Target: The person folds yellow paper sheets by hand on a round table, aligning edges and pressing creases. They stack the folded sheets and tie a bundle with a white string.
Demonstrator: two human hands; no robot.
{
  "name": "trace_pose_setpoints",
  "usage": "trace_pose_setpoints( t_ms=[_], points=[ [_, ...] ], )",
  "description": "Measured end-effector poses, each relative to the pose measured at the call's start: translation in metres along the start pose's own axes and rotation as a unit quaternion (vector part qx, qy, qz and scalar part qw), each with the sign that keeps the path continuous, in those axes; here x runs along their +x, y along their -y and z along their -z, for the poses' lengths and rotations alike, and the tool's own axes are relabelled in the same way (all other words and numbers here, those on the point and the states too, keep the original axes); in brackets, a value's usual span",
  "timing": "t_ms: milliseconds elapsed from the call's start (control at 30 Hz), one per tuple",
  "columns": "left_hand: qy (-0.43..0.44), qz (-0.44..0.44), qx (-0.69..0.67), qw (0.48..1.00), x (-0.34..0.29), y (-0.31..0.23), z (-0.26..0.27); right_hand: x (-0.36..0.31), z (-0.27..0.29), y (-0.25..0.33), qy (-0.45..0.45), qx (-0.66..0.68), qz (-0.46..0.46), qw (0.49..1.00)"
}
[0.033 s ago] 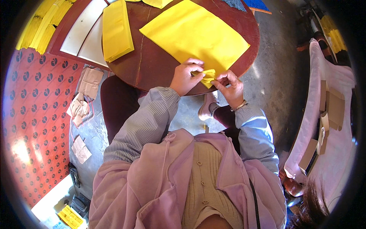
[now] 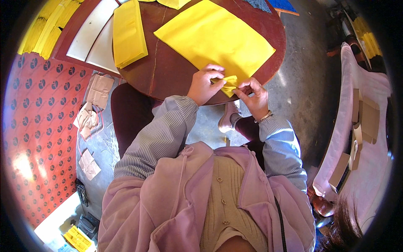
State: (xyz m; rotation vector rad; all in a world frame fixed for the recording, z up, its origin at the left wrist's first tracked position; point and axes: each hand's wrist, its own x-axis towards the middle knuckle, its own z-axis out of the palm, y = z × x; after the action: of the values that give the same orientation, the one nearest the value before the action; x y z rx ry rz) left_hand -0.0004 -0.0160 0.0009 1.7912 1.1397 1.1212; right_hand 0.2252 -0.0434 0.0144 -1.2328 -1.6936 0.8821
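Observation:
A large yellow paper sheet lies flat across the round dark-red table. At its near end, close to the table's front edge, is a small folded piece of yellow paper; whether it joins the sheet I cannot tell. My left hand pinches its left side between thumb and fingers. On the other side, my right hand grips the lower right edge with thumb and fingertips. Further left on the table is a neat stack of folded yellow paper.
More yellow paper lies at the table's far edge. Yellow bundles stand at far left, above a red patterned sheet. Brown paper pieces lie on the floor. At right, open cardboard boxes rest on a pink cloth.

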Motion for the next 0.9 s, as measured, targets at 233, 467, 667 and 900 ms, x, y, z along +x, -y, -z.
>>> trace_pose_setpoints(
  t_ms=[233, 467, 667, 900],
  points=[
    [0.006, 0.014, -0.003, 1.0, -0.0001, 0.0041, -0.0005, 0.0034, 0.005, -0.003, 0.004, -0.043, 0.066, 0.997],
    [0.049, -0.011, -0.025, 0.998, -0.0006, 0.0055, 0.0073, 0.0024, 0.0015, -0.0036, 0.003, -0.011, 0.007, 1.0],
    [0.019, -0.041, -0.004, 0.999, -0.0003, 0.0032, 0.0019, 0.0026, -0.0015, -0.0016, -0.013, -0.011, 0.013, 1.0],
    [-0.003, 0.017, -0.006, 1.0, 0.0001, 0.0018, -0.0012, 0.0004, -0.0009, 0.0001, -0.007, -0.001, 0.025, 1.0]
  ],
)
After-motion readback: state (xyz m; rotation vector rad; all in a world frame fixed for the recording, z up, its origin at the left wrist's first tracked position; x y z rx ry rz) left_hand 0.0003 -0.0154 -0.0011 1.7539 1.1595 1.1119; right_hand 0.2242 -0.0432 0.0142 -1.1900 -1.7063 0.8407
